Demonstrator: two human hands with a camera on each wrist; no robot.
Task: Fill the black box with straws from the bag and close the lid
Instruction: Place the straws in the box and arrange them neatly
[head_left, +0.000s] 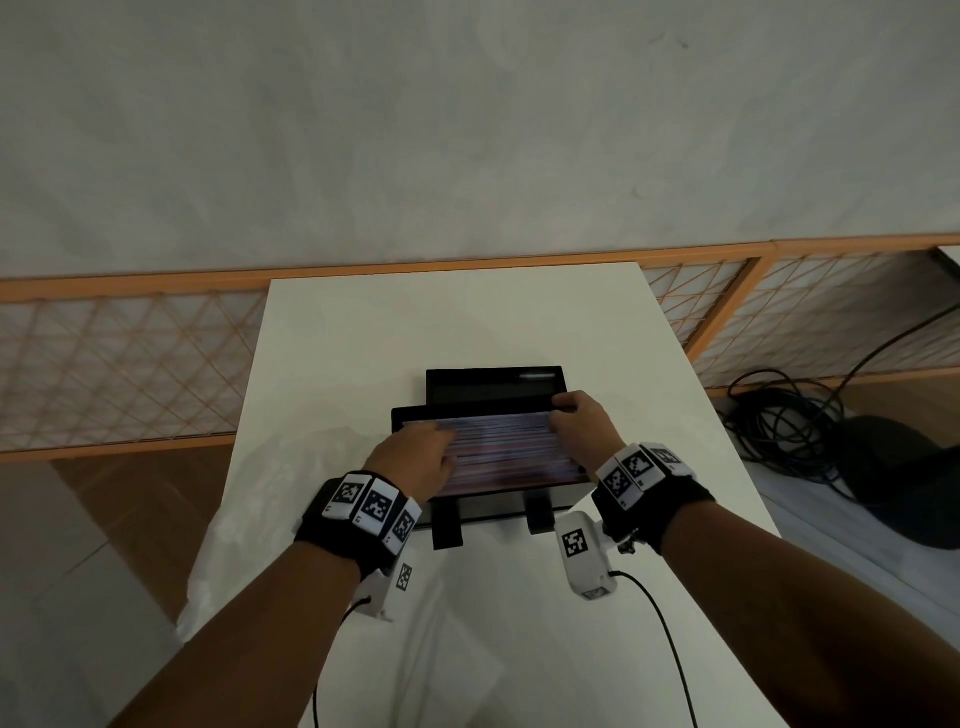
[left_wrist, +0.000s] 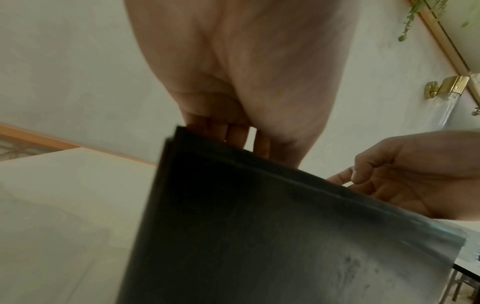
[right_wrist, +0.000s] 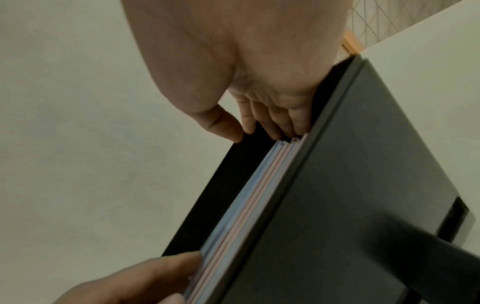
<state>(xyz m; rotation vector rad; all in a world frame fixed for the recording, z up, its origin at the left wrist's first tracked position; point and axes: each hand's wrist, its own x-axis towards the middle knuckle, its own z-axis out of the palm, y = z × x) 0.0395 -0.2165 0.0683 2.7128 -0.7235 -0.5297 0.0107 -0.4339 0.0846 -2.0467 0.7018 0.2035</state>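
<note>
We rest our left hand and right hand, fingers relaxed and gripping nothing, on the straws filling the black box mid-table, its lid raised behind.

The black box looks like smooth plastic with a dull sheen, and the straws in it are smooth, matt pastel plastic. It stands on a smooth, matt white worktop. At the near left lies a thin, clear, crinkled plastic bag.
</note>
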